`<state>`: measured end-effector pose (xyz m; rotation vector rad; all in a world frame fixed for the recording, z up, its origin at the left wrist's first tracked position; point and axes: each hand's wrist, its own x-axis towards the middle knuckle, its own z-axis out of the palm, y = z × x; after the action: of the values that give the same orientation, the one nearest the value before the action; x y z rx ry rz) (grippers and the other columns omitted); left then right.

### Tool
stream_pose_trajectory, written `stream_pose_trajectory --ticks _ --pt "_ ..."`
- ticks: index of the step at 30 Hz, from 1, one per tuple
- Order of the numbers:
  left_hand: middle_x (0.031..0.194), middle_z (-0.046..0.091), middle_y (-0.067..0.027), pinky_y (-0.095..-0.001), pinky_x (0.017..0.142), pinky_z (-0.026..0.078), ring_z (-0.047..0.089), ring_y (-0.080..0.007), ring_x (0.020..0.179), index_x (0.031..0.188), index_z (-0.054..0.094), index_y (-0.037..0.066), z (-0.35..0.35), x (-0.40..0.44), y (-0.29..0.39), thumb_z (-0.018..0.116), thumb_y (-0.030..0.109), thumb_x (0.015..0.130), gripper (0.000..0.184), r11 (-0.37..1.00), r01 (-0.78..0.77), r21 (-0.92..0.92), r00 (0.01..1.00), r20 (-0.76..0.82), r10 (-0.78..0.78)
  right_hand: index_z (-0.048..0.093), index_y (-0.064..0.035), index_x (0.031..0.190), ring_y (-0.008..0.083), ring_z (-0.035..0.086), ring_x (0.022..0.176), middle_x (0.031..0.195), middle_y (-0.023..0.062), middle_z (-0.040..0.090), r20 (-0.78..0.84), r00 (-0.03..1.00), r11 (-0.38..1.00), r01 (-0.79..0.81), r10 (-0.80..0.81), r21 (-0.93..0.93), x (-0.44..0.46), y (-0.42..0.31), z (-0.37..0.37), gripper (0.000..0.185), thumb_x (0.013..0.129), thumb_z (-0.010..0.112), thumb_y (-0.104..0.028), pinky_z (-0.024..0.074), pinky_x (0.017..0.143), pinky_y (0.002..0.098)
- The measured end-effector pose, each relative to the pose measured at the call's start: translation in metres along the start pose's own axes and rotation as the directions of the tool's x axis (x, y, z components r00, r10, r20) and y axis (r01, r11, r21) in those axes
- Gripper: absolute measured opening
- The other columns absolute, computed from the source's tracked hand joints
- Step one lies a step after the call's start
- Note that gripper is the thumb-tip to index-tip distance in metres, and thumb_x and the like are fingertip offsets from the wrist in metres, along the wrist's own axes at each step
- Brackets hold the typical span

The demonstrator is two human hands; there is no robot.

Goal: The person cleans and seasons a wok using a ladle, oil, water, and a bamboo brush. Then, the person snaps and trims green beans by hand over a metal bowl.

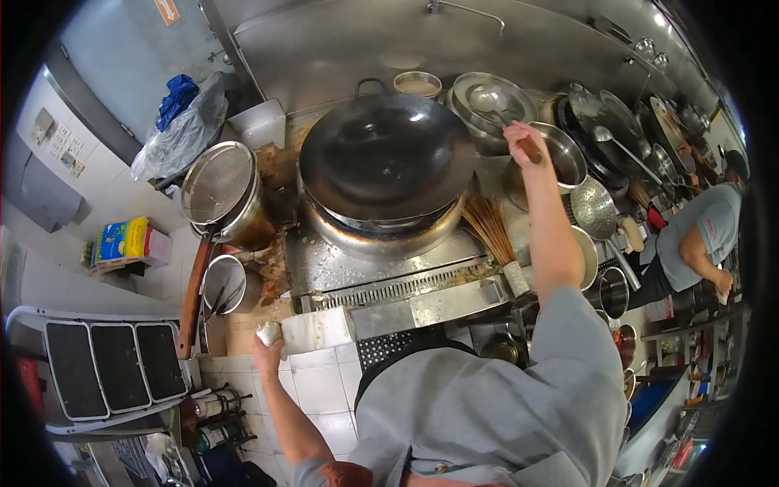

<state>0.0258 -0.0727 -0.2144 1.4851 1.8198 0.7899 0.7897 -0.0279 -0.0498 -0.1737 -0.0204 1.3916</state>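
My right hand (pixel 526 144) is closed around the handle of a ladle (pixel 490 99), whose bowl rests over the nested metal bowls (pixel 519 91) behind the stove. My left hand (pixel 269 345) grips a bunched white cloth (pixel 268 331) at the stove's front left edge, beside a white towel roll (pixel 318 329). Between my hands, a large dark wok (pixel 388 154) sits on the round burner ring (pixel 381 239) and looks empty. A bamboo brush (pixel 490 227) leans at the burner's right. Just below my right hand is a metal pot (pixel 564 154).
On the left stand a pot with a strainer (pixel 217 183) and its long wooden handle, and a small pot (pixel 231 284) with utensils. A perforated skimmer (pixel 594 209) lies at right. A co-worker (pixel 699 231) stands far right. Folding steps (pixel 114 369) are lower left.
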Motion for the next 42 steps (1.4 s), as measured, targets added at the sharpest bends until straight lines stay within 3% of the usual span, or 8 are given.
stream_pose_trajectory --ticks 9,17,22,26,28,33,36,42 --pt "0.124 0.053 -0.0187 -0.0358 0.097 0.041 0.052 -0.0254 0.113 0.133 0.038 -0.004 -0.006 -0.002 -0.032 0.075 0.015 0.075 0.072 0.979 -0.038 -0.199 0.998 0.034 0.046 0.016 0.0057 0.135 0.0133 0.043 0.052 0.072 0.0037 0.040 0.010 0.986 0.941 -0.160 0.165 0.298 -0.139 0.089 0.101 0.048 0.097 0.041 -0.007 0.0470 0.042 0.0230" --pt "0.106 0.054 -0.0081 -0.0337 0.082 0.045 0.053 -0.0195 0.093 0.111 0.052 0.001 -0.027 -0.052 -0.071 0.063 0.016 0.087 0.030 0.886 -0.139 -0.442 0.983 -0.172 0.069 0.041 0.0052 0.110 0.0072 0.042 0.050 0.071 0.0007 0.042 -0.261 0.965 0.936 -0.106 0.016 -0.336 -0.214 0.192 0.104 0.020 0.096 0.047 -0.009 0.0372 0.038 0.0171" --pt "0.082 0.066 -0.0122 -0.0350 0.070 0.050 0.063 -0.0233 0.076 0.088 0.061 0.001 -0.015 -0.093 -0.193 0.065 0.018 0.084 0.019 0.975 -0.214 0.062 0.898 0.405 0.171 0.051 -0.0060 0.085 0.0076 0.048 0.049 0.064 -0.0018 0.048 -0.245 0.935 -0.074 -0.272 -0.257 -0.960 -0.225 0.235 0.071 0.016 0.087 0.064 -0.014 0.0404 0.038 0.0241" --pt "0.093 0.071 -0.0147 -0.0321 0.072 0.053 0.069 -0.0237 0.086 0.086 0.063 0.002 0.000 -0.111 -0.274 0.063 0.029 0.083 0.028 0.764 -0.620 0.178 0.248 0.968 -0.024 0.057 0.0003 0.106 0.0234 0.060 0.052 0.064 0.0119 0.060 -0.118 0.939 -0.583 -0.295 -0.322 -0.757 -0.224 0.267 0.049 0.033 0.082 0.066 -0.021 0.0502 0.047 0.0376" --pt "0.075 0.069 -0.0122 -0.0333 0.062 0.053 0.067 -0.0242 0.068 0.080 0.062 0.002 0.000 -0.123 -0.275 0.054 0.024 0.085 0.024 0.933 -0.359 0.038 0.373 0.922 0.106 0.061 0.0012 0.105 0.0374 0.065 0.085 0.089 0.0220 0.066 -0.030 0.962 -0.841 -0.252 -0.271 -0.479 -0.215 0.283 0.037 0.035 0.075 0.061 -0.018 0.0523 0.076 0.0471" --pt "0.072 0.066 -0.0105 -0.0325 0.059 0.051 0.063 -0.0224 0.064 0.080 0.061 0.001 0.030 -0.090 -0.260 0.056 0.021 0.085 0.021 0.882 -0.463 0.088 0.179 0.984 -0.004 0.067 -0.0024 0.092 0.0368 0.065 0.090 0.089 0.0204 0.068 0.214 0.912 -0.871 -0.233 -0.351 -0.432 -0.258 0.308 0.060 0.029 0.082 0.062 -0.029 0.0523 0.078 0.0471" --pt "0.070 0.063 -0.0095 -0.0320 0.057 0.050 0.061 -0.0213 0.061 0.081 0.060 0.001 0.065 -0.066 -0.230 0.057 0.020 0.084 0.019 0.791 -0.606 0.081 0.031 0.996 -0.078 0.062 -0.0012 0.092 0.0393 0.065 0.084 0.084 0.0198 0.067 0.495 0.582 -0.741 -0.320 -0.645 -0.590 -0.339 0.316 0.056 0.034 0.085 0.060 -0.034 0.0525 0.076 0.0470" --pt "0.067 0.059 -0.0075 -0.0310 0.053 0.048 0.056 -0.0191 0.056 0.081 0.059 0.000 0.160 -0.082 -0.132 0.058 0.017 0.084 0.017 0.816 -0.577 -0.038 -0.101 0.995 -0.025 0.059 0.0007 0.113 0.0381 0.063 0.088 0.091 0.0207 0.066 -0.033 0.752 -0.463 -0.440 -0.659 -0.770 -0.557 0.409 -0.041 0.047 0.088 0.058 -0.039 0.0503 0.074 0.0456"
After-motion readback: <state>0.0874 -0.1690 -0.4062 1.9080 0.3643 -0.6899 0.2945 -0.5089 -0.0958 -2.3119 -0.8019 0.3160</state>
